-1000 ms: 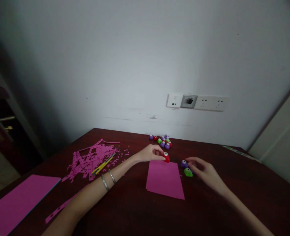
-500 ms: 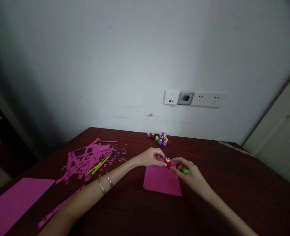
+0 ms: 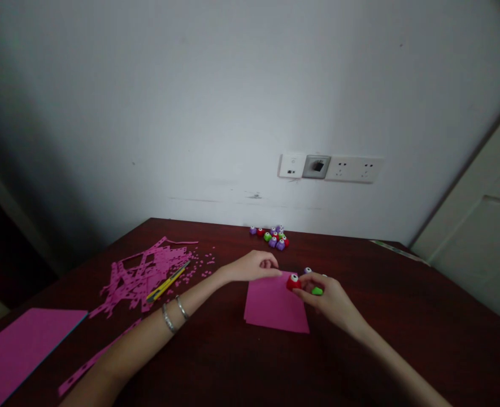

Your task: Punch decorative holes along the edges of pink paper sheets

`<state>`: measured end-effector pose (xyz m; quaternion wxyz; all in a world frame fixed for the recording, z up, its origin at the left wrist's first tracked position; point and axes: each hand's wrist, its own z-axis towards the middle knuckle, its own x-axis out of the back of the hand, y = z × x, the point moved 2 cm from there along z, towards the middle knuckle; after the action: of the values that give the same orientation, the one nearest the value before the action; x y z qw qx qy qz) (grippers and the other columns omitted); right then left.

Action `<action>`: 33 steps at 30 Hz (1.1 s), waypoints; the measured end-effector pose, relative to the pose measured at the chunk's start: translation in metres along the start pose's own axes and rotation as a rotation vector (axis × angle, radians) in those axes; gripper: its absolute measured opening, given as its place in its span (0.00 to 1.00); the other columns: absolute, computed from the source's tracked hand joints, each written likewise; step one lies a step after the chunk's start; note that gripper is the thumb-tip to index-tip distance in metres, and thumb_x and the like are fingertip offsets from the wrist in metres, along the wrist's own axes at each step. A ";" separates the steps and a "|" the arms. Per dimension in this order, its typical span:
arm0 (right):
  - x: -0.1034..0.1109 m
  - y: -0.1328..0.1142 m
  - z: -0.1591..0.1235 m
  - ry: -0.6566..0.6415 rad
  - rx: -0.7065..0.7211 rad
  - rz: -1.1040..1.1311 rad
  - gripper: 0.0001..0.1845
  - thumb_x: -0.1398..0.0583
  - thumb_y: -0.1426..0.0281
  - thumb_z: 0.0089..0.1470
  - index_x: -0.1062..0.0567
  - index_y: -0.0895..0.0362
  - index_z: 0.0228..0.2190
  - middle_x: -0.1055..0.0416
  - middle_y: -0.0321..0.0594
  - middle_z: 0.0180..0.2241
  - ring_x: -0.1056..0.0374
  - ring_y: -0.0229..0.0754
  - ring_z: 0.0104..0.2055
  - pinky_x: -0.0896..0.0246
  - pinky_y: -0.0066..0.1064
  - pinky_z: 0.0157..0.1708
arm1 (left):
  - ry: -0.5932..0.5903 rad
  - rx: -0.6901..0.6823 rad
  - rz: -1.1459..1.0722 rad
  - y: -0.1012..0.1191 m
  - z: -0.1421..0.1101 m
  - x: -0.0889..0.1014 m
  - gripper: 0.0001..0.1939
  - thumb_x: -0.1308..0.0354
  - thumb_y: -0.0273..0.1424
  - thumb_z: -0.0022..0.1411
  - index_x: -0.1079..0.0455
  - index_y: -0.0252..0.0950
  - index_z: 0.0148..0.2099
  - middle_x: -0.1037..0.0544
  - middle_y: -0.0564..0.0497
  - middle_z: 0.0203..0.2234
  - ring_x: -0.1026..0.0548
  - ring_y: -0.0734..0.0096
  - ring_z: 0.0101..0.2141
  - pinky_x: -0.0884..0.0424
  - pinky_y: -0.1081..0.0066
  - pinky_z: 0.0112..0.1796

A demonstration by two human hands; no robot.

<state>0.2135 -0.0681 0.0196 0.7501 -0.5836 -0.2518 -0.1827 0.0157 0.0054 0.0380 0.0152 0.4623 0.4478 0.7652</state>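
A red craft punch with a white, eye-like knob is pinched between the thumb and fingers of my right hand. It is over the upper right part of a square pink sheet stack on the table. My left hand is at the stack's upper left edge, thumb stretched out, fingers loosely curled and apart from the thumb, with nothing seen in it. Close by my right hand are a green punch, partly hidden by the fingers, and a purple punch just behind.
Several purple, red and green punches cluster near the wall. To the left lie pink paper scraps with punched holes, tiny cut-outs and a yellow utility knife. A larger pink sheet and a punched strip lie nearer.
My left hand has come off the red punch and moved slightly left. The red punch stays in my right hand, a little apart from the left. A purple punch behind it now shows.
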 end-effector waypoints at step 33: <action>-0.002 0.054 -0.022 0.013 -0.214 0.070 0.17 0.40 0.59 0.44 0.26 0.58 0.33 0.31 0.37 0.25 0.35 0.37 0.24 0.36 0.26 0.16 | -0.049 0.195 0.323 -0.080 0.002 -0.003 0.20 0.34 0.41 0.41 0.31 0.35 0.35 0.33 0.49 0.32 0.35 0.65 0.36 0.39 0.72 0.34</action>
<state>0.2466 -0.0753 -0.0283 0.6909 -0.6676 -0.2054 -0.1863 -0.0118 0.0534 -0.0200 -0.1417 0.5459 0.4393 0.6993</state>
